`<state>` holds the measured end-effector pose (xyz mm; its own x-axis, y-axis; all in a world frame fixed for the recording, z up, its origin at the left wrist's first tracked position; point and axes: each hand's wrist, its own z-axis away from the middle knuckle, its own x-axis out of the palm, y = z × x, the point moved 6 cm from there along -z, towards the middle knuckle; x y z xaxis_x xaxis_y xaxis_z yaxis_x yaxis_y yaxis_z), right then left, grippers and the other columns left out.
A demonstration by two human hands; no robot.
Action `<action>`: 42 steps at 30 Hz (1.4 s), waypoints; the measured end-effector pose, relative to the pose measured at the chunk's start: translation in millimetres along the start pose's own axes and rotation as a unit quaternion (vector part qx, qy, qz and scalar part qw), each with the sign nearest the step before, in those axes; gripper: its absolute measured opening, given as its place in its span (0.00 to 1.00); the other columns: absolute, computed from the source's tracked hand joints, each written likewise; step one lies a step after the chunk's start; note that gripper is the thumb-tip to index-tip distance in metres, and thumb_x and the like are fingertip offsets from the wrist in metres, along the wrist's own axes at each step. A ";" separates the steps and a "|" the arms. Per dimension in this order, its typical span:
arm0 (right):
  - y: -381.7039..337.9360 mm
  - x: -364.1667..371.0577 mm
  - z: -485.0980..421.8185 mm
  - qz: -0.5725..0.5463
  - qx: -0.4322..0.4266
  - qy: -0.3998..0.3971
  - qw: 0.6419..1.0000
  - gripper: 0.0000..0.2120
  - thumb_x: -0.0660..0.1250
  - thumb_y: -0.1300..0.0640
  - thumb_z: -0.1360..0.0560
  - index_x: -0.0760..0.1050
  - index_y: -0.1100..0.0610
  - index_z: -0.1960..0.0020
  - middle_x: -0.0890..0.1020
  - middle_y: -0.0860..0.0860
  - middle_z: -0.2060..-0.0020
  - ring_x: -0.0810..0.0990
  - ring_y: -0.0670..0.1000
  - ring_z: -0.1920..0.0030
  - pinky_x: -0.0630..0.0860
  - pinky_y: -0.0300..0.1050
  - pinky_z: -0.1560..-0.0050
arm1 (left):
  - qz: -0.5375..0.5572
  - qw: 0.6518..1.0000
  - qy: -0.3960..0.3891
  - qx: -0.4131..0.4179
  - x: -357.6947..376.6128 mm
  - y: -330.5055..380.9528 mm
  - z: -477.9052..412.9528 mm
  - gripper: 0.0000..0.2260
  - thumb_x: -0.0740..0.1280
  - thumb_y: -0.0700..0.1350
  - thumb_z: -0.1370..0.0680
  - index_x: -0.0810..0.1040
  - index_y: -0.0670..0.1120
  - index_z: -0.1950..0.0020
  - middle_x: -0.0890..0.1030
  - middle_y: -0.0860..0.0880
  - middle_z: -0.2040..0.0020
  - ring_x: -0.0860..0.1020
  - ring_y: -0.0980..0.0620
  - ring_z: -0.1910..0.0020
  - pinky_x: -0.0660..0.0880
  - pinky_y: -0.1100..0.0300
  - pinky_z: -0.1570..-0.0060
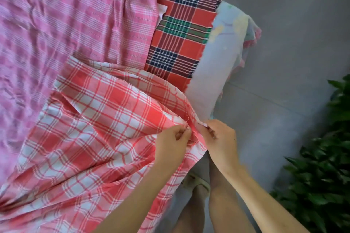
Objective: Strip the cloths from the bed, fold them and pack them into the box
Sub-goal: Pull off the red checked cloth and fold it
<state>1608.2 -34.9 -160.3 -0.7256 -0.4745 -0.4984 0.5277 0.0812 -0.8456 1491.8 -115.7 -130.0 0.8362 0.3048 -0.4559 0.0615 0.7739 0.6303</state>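
Red-and-white checked cloth (98, 119) lies rumpled over the near corner of the bed (212, 73). The left hand (170, 145) and right hand (219, 142) each pinch its frayed edge in a tight grip, close together, probably to align it for folding.

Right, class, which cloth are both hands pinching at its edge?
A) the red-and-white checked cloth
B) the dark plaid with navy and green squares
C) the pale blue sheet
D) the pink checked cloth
A: the left hand and the right hand each pinch the edge of the red-and-white checked cloth.
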 end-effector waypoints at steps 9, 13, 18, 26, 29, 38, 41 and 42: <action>-69.1 41.3 47.4 0.113 -0.184 -0.056 0.975 0.09 0.62 0.64 0.28 0.81 0.62 0.54 0.80 0.53 0.63 0.79 0.54 0.64 0.75 0.44 0.62 | 0.161 0.978 0.085 -0.098 -40.5 -33.4 36.4 0.13 0.65 0.37 0.23 0.79 0.45 0.67 0.81 0.49 0.70 0.81 0.54 0.69 0.78 0.61 0.66; -97.5 63.7 67.6 0.053 -0.197 -0.184 0.962 0.19 0.53 0.61 0.30 0.80 0.62 0.49 0.79 0.53 0.58 0.77 0.53 0.55 0.75 0.44 0.53 | 0.371 0.908 0.072 -0.179 -53.0 -50.7 53.0 0.10 0.67 0.44 0.24 0.82 0.40 0.62 0.81 0.46 0.68 0.80 0.53 0.69 0.75 0.63 0.69; -106.7 62.5 53.0 0.015 -0.117 -0.193 0.974 0.15 0.59 0.67 0.28 0.81 0.60 0.47 0.81 0.51 0.54 0.79 0.51 0.51 0.76 0.40 0.49 | 0.370 0.912 0.069 -0.162 -81.6 -67.0 60.0 0.09 0.67 0.40 0.24 0.81 0.37 0.60 0.83 0.42 0.65 0.81 0.49 0.65 0.79 0.61 0.62; -153.6 148.7 -29.0 0.294 -0.417 -0.301 0.806 0.23 0.60 0.63 0.42 0.80 0.56 0.48 0.79 0.52 0.40 0.72 0.59 0.36 0.65 0.58 0.39 | 0.016 0.995 0.099 0.000 -148.6 -53.2 84.8 0.08 0.70 0.46 0.25 0.80 0.47 0.65 0.75 0.55 0.74 0.73 0.59 0.73 0.76 0.59 0.63; -166.0 175.3 -34.4 0.326 -0.472 -0.321 0.754 0.16 0.59 0.57 0.39 0.82 0.56 0.57 0.82 0.55 0.46 0.77 0.61 0.42 0.67 0.61 0.43 | -0.042 0.989 0.139 0.035 -181.1 -46.9 101.1 0.10 0.70 0.47 0.26 0.78 0.52 0.67 0.74 0.59 0.74 0.73 0.61 0.72 0.71 0.70 0.66; -212.3 200.1 -31.3 0.357 -0.528 -0.328 0.697 0.06 0.76 0.56 0.40 0.82 0.54 0.65 0.83 0.48 0.64 0.79 0.56 0.54 0.63 0.68 0.38 | -0.129 0.972 0.170 0.095 -261.7 -39.4 177.1 0.11 0.67 0.58 0.26 0.78 0.54 0.64 0.79 0.59 0.65 0.76 0.57 0.65 0.69 0.68 0.65; -245.5 202.7 -24.2 0.341 -0.549 -0.306 0.699 0.06 0.71 0.62 0.40 0.80 0.52 0.67 0.80 0.47 0.73 0.80 0.54 0.66 0.72 0.63 0.49 | -0.146 0.959 0.202 0.134 -299.5 -26.9 213.8 0.21 0.59 0.71 0.30 0.79 0.54 0.58 0.80 0.59 0.62 0.77 0.58 0.63 0.71 0.68 0.62; -255.7 203.7 -23.1 0.339 -0.555 -0.293 0.701 0.07 0.68 0.62 0.40 0.79 0.51 0.67 0.79 0.47 0.75 0.79 0.54 0.69 0.73 0.60 0.53 | -0.158 0.954 0.209 0.148 -311.3 -22.5 225.8 0.24 0.56 0.73 0.30 0.79 0.55 0.56 0.80 0.61 0.61 0.78 0.60 0.62 0.71 0.70 0.62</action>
<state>1315.3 -132.0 -50.0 0.0033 -0.2492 -0.9685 -0.2415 0.9396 -0.2426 1353.1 -353.4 139.6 0.4633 0.3249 -0.8245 0.4769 0.6928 0.5410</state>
